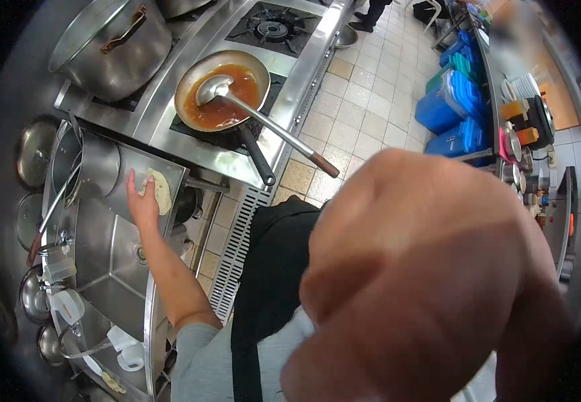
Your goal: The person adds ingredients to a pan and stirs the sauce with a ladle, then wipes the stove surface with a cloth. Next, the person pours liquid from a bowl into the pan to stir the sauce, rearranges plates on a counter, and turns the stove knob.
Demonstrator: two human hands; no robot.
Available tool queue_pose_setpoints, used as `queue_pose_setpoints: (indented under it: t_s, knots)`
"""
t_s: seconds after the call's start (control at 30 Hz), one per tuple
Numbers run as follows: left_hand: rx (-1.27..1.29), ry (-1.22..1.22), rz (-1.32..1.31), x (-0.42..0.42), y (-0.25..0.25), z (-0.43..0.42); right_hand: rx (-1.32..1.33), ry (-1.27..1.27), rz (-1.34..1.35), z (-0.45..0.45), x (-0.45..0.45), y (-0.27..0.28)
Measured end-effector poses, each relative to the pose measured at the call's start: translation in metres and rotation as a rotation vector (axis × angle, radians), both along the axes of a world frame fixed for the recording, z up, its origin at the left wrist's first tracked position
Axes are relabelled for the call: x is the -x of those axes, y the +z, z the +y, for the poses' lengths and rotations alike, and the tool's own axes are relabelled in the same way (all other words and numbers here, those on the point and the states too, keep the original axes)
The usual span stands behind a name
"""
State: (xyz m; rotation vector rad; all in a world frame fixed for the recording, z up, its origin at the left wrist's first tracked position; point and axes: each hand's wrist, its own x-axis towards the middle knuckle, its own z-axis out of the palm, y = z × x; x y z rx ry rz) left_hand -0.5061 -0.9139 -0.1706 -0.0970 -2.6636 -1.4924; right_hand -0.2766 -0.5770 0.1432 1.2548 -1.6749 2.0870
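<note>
My left hand [144, 203] rests on the steel ledge [133, 157] beside the sink, its visible fingers stretched out and apart. It touches the left edge of a pale, crumpled cloth [161, 191], which lies flat under and beside the thumb. My right hand [411, 268] is raised very close to the camera, large and blurred. Its knuckles look bent, but the fingertips and anything in them are hidden. On the stove, a frying pan [255, 151] contains reddish-brown liquid [237, 110]. A ladle [277, 130] lies across the pan, bowl in the liquid and wooden handle end beyond the rim.
A large steel pot [112, 57] stands on the stove at upper left. Below it, a smaller pot [99, 164] sits beside the sink [106, 248]. Another burner [271, 30] is behind the pan. Blue bins [451, 104] line the aisle's right side. A person's legs [373, 13] show far off.
</note>
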Motion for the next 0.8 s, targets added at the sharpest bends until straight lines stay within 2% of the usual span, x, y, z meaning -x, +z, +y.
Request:
queue_pose_setpoints:
  t_s: [0.07,0.17,0.2,0.27,0.3,0.37,0.6,0.67,0.7,0.77,0.8]
  knots:
    - [0.277,0.058,-0.053,0.010,-0.012,-0.004,-0.001,0.020,-0.022,-0.001,-0.003,0.002]
    - [0.501,0.034,-0.027,0.033,-0.048,-0.025,-0.002,0.020,-0.050,-0.001,-0.005,0.001]
    - [0.500,0.033,-0.027,0.033,-0.053,-0.023,0.000,0.022,-0.064,0.000,-0.006,0.001]
    - [0.395,0.011,-0.321,0.036,-0.060,-0.020,0.006,0.025,-0.080,0.001,-0.006,0.002]
    - [0.401,0.007,-0.322,0.033,-0.070,-0.020,0.011,0.026,-0.085,0.002,-0.006,0.004]
    - [0.697,-0.068,0.088,0.024,-0.086,-0.019,0.023,0.017,-0.100,0.007,-0.007,0.004]
    - [0.771,-0.088,0.021,0.011,-0.053,0.002,0.062,-0.015,-0.109,0.049,-0.021,-0.002]
    - [0.620,-0.063,-0.114,0.005,-0.042,0.005,0.075,-0.040,-0.104,0.075,-0.035,-0.015]
    - [0.617,-0.061,-0.115,0.002,-0.038,0.008,-0.002,-0.237,-0.030,0.094,-0.049,-0.032]
    - [0.333,0.053,-0.056,-0.004,-0.025,0.016,-0.156,-0.622,0.128,0.136,-0.076,-0.069]
    - [0.171,0.128,-0.155,-0.013,-0.001,0.037,0.010,-0.798,-0.117,0.141,-0.095,-0.078]
